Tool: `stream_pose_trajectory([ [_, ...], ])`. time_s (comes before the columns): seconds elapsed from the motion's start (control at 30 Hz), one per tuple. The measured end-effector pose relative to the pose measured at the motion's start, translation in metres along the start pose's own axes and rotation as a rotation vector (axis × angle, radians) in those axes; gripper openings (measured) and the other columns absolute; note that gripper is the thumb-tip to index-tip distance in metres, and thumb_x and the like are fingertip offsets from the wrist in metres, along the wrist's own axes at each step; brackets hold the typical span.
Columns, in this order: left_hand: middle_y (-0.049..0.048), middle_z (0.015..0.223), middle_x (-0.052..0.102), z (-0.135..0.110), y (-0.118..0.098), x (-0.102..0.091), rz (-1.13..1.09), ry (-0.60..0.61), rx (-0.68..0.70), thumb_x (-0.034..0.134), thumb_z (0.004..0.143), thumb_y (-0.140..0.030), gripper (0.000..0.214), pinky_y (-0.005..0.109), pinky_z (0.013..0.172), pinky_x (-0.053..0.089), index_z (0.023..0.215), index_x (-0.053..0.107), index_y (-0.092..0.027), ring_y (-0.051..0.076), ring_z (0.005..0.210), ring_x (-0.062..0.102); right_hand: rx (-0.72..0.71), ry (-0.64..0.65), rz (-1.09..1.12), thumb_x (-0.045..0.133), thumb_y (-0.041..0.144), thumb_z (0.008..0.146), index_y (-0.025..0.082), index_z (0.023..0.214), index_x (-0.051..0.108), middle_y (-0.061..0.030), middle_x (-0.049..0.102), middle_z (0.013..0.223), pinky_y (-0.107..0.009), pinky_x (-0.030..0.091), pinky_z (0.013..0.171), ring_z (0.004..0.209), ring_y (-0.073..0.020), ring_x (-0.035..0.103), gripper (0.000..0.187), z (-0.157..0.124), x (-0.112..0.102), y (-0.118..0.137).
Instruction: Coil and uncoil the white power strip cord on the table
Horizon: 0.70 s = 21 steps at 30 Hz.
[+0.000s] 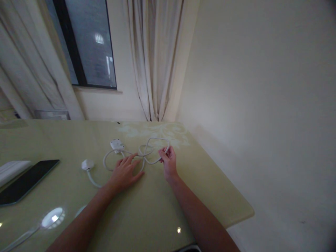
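A white power cable lies in loose loops on the pale green table. A white socket block sits at its far end and a white plug at the near left end. My left hand lies flat on the table, fingers stretched out over the cable where the loops cross. My right hand is closed in a pinch on the right side of a cable loop, holding it just above the tabletop.
A dark tablet or phone lies at the left, beside a white object. The table's right edge and corner meet a bare wall. Curtains and a window stand behind the table.
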<state>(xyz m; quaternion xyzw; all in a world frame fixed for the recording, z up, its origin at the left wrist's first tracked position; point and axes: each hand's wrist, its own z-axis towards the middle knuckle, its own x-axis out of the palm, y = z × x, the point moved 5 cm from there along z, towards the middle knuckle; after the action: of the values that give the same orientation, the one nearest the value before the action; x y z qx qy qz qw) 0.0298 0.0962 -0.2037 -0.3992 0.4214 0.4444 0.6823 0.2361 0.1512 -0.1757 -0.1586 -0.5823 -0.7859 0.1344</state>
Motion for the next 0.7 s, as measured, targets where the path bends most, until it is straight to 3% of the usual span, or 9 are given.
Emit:
stream_pose_trajectory([
  [0.1,0.0153,0.157,0.060,0.001,0.003,-0.001,0.026,-0.025,-0.046,0.059,0.100,-0.046,0.040,0.056,0.113,0.044,0.129,0.074,-0.023,0.038,0.138,0.059,0.061,0.044,0.045,0.072,0.068,0.084,0.022,0.067,0.053,0.0036,0.051,0.065,-0.022,0.034,0.044,0.048,-0.0082,0.039,0.053,0.000,0.001,0.000],
  [0.2,0.0151,0.145,0.067,0.002,0.014,-0.002,0.040,-0.027,-0.121,0.054,0.103,-0.039,0.033,0.051,0.105,0.051,0.120,0.075,-0.021,0.035,0.129,0.065,0.140,0.153,0.038,0.063,0.071,0.089,0.022,0.054,0.050,0.0011,0.052,0.059,-0.022,0.031,0.042,0.046,-0.0084,0.039,0.062,-0.005,0.008,-0.002],
  [0.3,0.0151,0.136,0.070,0.004,0.024,-0.005,0.022,-0.071,-0.179,0.056,0.101,-0.038,0.028,0.048,0.101,0.053,0.110,0.076,-0.021,0.034,0.123,0.068,0.185,0.334,-0.020,0.067,0.065,0.087,0.021,0.048,0.053,-0.0009,0.054,0.056,-0.022,0.034,0.044,0.049,-0.0101,0.044,0.061,-0.013,0.018,-0.002],
  [0.4,0.0155,0.129,0.072,0.005,0.017,-0.012,-0.098,-0.184,-0.164,0.051,0.102,-0.038,0.031,0.051,0.105,0.051,0.105,0.077,-0.022,0.034,0.123,0.066,0.150,0.561,-0.127,0.065,0.067,0.090,0.019,0.055,0.069,-0.0043,0.063,0.063,-0.022,0.039,0.047,0.053,-0.0114,0.050,0.060,-0.025,0.030,0.000],
  [0.47,0.0157,0.123,0.075,0.005,0.002,-0.015,-0.336,-0.216,-0.111,0.045,0.104,-0.045,0.040,0.053,0.107,0.050,0.108,0.077,-0.022,0.034,0.119,0.067,0.106,0.719,-0.208,0.063,0.069,0.092,0.019,0.065,0.077,-0.0053,0.068,0.074,-0.023,0.044,0.051,0.058,-0.0120,0.055,0.059,-0.035,0.038,-0.001],
  [0.57,0.0165,0.120,0.076,0.002,-0.027,-0.012,-0.909,-0.089,-0.065,0.034,0.104,-0.069,0.066,0.048,0.100,0.056,0.124,0.073,-0.020,0.031,0.109,0.071,-0.004,0.871,-0.288,0.064,0.070,0.094,0.022,0.070,0.077,-0.0042,0.070,0.079,-0.027,0.052,0.063,0.069,-0.0157,0.062,0.055,-0.048,0.049,-0.004],
  [0.63,0.0180,0.126,0.074,-0.001,-0.042,-0.010,-1.229,-0.009,-0.120,0.028,0.099,-0.083,0.082,0.044,0.095,0.059,0.132,0.069,-0.020,0.030,0.108,0.072,-0.083,0.926,-0.347,0.062,0.071,0.095,0.023,0.069,0.075,-0.0033,0.070,0.076,-0.031,0.054,0.074,0.076,-0.0184,0.066,0.056,-0.053,0.054,-0.007],
  [0.7,0.0183,0.127,0.073,-0.003,-0.048,-0.012,-1.426,-0.026,-0.213,0.033,0.095,-0.087,0.085,0.042,0.093,0.060,0.135,0.067,-0.020,0.029,0.108,0.072,-0.144,0.973,-0.442,0.058,0.073,0.097,0.025,0.070,0.075,-0.0031,0.073,0.077,-0.033,0.053,0.081,0.080,-0.0195,0.068,0.058,-0.054,0.055,-0.011],
])
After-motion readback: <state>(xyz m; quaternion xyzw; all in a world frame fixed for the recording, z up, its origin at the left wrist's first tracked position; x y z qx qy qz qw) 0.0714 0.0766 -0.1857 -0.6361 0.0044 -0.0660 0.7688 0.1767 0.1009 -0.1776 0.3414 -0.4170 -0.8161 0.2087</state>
